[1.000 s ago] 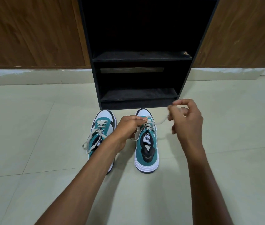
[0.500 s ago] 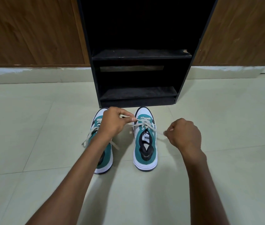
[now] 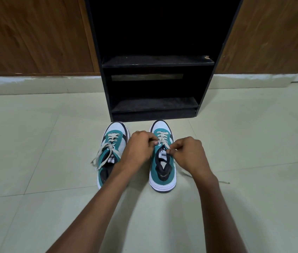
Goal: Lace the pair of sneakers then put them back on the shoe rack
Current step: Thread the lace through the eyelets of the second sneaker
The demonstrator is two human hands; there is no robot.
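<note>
Two teal and white sneakers stand side by side on the floor, toes toward the black shoe rack (image 3: 152, 106). The left sneaker (image 3: 110, 145) has its beige lace crossed partway, with loose ends trailing off its left side. Over the right sneaker (image 3: 162, 172), my left hand (image 3: 139, 148) pinches the beige lace (image 3: 162, 137) at the shoe's left eyelets. My right hand (image 3: 188, 154) pinches the lace at the right eyelets, beside the tongue. A loose lace end (image 3: 223, 182) trails on the floor behind my right wrist.
The rack has two dark shelves, both without shoes, the lower one (image 3: 153, 103) just beyond the sneakers' toes. Brown wooden panels (image 3: 35, 37) flank the rack above a pale skirting. Light floor tiles (image 3: 35, 161) spread on all sides.
Both hands have come in close over the right sneaker's eyelets. My right hand dropped from a raised pull to the shoe's right side. The camera view has come closer.
</note>
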